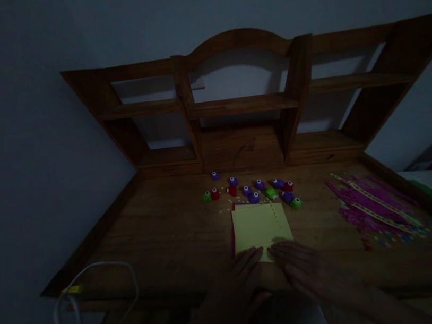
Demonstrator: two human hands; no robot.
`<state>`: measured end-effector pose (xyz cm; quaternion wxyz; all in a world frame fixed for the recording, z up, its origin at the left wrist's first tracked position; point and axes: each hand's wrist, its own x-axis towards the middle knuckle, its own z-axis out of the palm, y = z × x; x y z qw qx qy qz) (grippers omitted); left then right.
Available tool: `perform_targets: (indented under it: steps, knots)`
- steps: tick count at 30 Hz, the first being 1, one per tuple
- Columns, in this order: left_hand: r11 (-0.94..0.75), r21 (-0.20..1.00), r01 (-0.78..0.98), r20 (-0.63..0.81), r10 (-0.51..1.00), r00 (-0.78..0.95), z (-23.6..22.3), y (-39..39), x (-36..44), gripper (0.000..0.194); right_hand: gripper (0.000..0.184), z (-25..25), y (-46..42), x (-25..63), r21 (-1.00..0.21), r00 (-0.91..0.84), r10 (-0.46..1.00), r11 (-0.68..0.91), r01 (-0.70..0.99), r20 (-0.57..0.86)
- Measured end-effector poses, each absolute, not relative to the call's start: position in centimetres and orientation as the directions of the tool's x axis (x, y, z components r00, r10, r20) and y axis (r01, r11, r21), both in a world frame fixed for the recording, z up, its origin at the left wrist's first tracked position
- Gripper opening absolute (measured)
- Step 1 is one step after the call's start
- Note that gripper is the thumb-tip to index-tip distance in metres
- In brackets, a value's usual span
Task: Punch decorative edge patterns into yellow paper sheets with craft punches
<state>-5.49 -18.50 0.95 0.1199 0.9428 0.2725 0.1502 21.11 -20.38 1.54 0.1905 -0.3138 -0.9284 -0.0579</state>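
Yellow paper sheets (259,225) lie stacked near the front edge of the desk, with red showing at their left edge. My left hand (238,277) rests its outstretched fingers on the near left part of the top sheet. On the near right part, the fingers of my right hand (303,265) lie flat in the same way. A line of tiny pale cutouts runs down the sheet's right side. Behind the paper stand several small eye-topped craft punches, among them a purple one (259,184), a red one (214,194) and a green one (271,193).
Magenta paper strips (354,201) and a punched yellow strip (365,192) are heaped at the right on the wooden desk (162,239), with coloured bits around them. A shelf unit (246,105) rises at the back. A white cable (134,281) loops over the left front edge.
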Motion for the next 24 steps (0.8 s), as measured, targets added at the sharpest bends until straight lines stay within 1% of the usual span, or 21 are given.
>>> perform_targets:
  steps: [2, 7, 11, 18, 21, 24]
  knots:
    - [-0.826, 0.316, 0.467, 0.205, 0.54, 0.816, 1.0, -18.3, -5.7, 0.052, 0.042, 1.5, -20.4, 21.4, -0.018, -0.731, 0.565, 0.796, 0.605, 0.383]
    - [-0.81, 0.37, 0.455, 0.186, 0.544, 0.818, 1.5, -18.1, -6.5, 0.054, 0.046, 0.8, -20.4, 22.8, -0.087, -0.711, 0.617, 0.772, 0.629, 0.338]
    - [-0.79, 0.39, 0.473, 0.182, 0.57, 0.801, 1.6, -18.2, -7.5, 0.061, 0.052, 0.3, -20.4, 24.2, -0.084, -0.72, 0.611, 0.778, 0.622, 0.33]
    - [-0.793, 0.31, 0.524, 0.211, 0.595, 0.776, 0.5, -18.7, -9.3, 0.061, 0.051, 1.2, -21.0, 24.8, -0.097, -0.693, 0.638, 0.755, 0.648, 0.336]
    - [-0.795, 0.27, 0.543, 0.216, 0.599, 0.771, 0.8, -18.8, -9.3, 0.059, 0.046, 1.6, -21.3, 24.8, -0.067, -0.689, 0.625, 0.757, 0.65, 0.368]
    - [-0.799, 0.234, 0.554, 0.224, 0.599, 0.769, 1.4, -18.8, -8.6, 0.054, 0.041, 2.3, -21.7, 25.1, -0.031, -0.651, 0.634, 0.726, 0.688, 0.418]
